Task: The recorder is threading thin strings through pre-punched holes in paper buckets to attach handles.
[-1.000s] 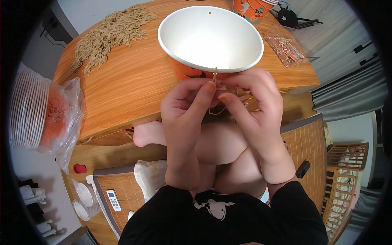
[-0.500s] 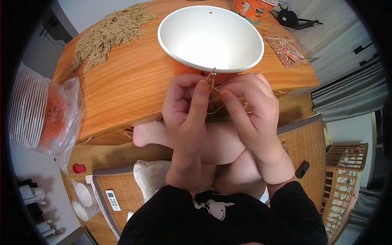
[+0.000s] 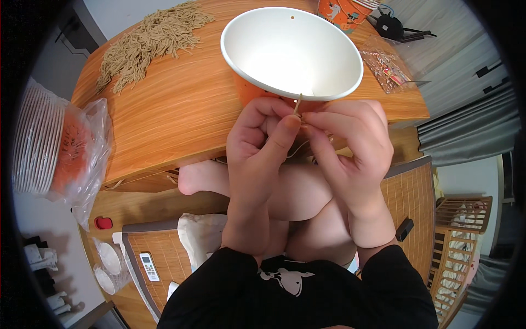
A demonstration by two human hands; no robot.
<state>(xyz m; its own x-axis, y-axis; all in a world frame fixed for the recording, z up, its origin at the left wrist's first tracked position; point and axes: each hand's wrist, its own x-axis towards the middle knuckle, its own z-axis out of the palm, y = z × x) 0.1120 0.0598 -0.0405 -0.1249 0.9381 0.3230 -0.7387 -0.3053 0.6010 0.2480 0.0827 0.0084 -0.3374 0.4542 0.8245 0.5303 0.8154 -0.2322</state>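
A large paper bucket (image 3: 290, 41), white inside and orange outside, stands tilted toward me at the table's front edge. One small hole shows in its far wall. Just below the near rim, my left hand (image 3: 257, 145) pinches a tan cord (image 3: 298, 104) between thumb and forefinger. The cord runs up through or against the rim there; my fingers hide exactly where. From the right, my right hand (image 3: 353, 142) closes its fingertips on the same cord, almost touching the left thumb. A loose length of it hangs under the hands.
A heap of tan cords (image 3: 148, 44) lies on the wooden table (image 3: 181, 109) at the back left. Wrapped stacked buckets (image 3: 41, 142) stand at left. Behind right are a patterned orange bucket (image 3: 339, 15), a black object (image 3: 388, 26) and a clear plastic bag (image 3: 386, 66).
Both hands and the bucket have shifted slightly right. My fingertips have come closer together, and the cord's loop has drawn in to a short upright end.
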